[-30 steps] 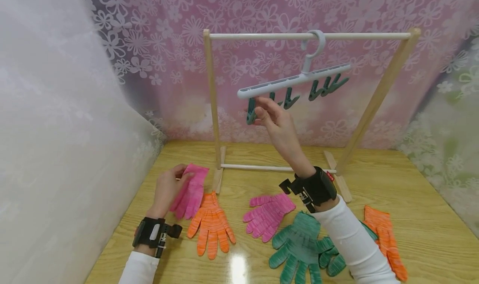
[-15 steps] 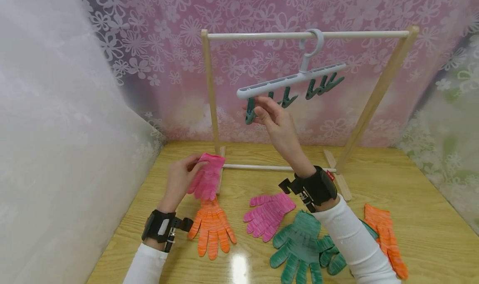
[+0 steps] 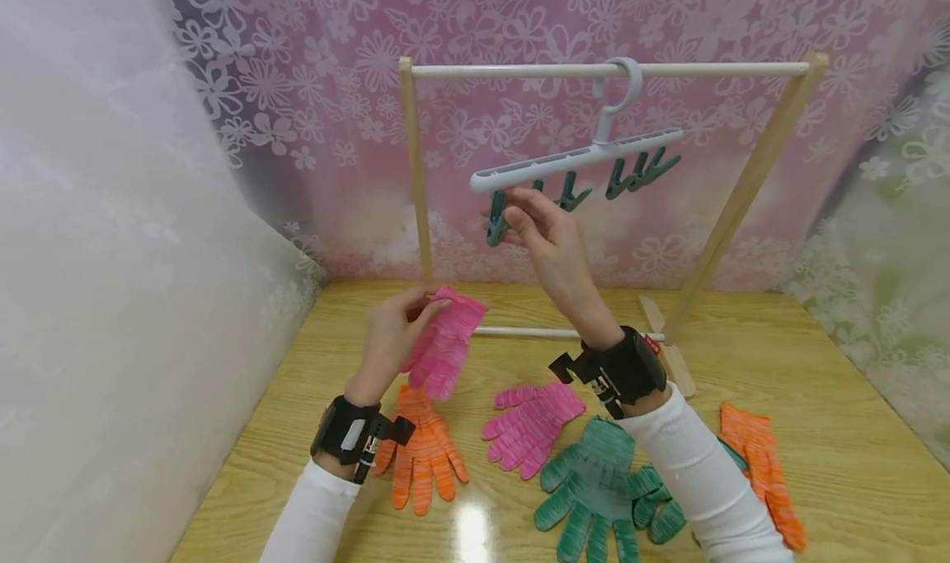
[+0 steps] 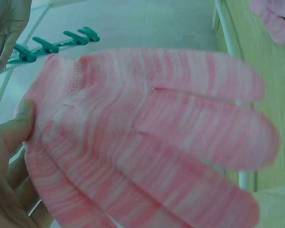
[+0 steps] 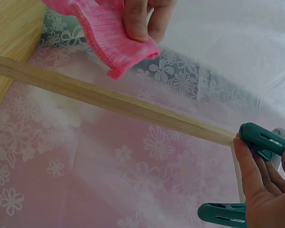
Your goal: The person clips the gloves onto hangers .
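Note:
My left hand [image 3: 389, 332] pinches a pink knit glove [image 3: 445, 344] near its cuff, and the glove's fingers hang down above the table. In the left wrist view the thumb presses on the glove's cuff [image 4: 61, 78]. Higher up, my right hand [image 3: 552, 250] holds the leftmost green clothespin [image 3: 495, 221] of a pale clip hanger [image 3: 549, 167]. The right wrist view shows that clothespin [image 5: 263, 138] between thumb and fingers. The hanger tilts, its left end lower in the head view, and hooks over the rack's top bar [image 3: 505, 71]. A gap separates glove and clothespin.
On the table lie an orange glove [image 3: 421, 448], another pink glove [image 3: 533, 427], green gloves [image 3: 590, 485] and a second orange glove [image 3: 764, 472], partly behind the right sleeve. The wooden rack [image 3: 731, 208] stands at the back. Several more clothespins [image 3: 616, 180] hang along the hanger.
My left hand has moved right and up with the pink glove, from the table's left side toward the hanger. The right hand keeps its hold on the leftmost clothespin, almost unmoved.

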Tool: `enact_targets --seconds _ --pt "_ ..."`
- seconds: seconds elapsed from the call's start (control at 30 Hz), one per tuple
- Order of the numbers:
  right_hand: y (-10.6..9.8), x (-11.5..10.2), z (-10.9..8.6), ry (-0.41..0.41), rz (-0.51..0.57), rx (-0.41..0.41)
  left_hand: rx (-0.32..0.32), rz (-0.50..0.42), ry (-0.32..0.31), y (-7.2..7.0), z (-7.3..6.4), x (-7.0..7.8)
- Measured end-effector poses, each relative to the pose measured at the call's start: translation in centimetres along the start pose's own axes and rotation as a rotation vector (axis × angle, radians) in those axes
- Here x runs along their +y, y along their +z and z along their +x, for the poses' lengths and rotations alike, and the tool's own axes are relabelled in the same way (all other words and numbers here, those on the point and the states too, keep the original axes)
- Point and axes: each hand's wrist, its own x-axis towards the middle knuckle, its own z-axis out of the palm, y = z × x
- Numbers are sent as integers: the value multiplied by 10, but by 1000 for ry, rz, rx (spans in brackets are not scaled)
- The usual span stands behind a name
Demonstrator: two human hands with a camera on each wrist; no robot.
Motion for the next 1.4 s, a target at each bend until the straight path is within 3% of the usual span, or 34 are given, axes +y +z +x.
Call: enact_targets --seconds 0.33,0.6,0.87,1.07,1.4 --pt "-1 -1 -2 49 26 95 23 -115 63 13 8 18" --pt "-4 -3 0 69 3 108 16 -178 48 18 18 34" --pt "-4 -2 2 63 22 104 73 -256 68 19 31 50" --pt "-3 -1 3 36 21 119 112 -308 79 18 38 56" --pt "-2 0 3 31 6 134 154 -317 74 17 42 61"
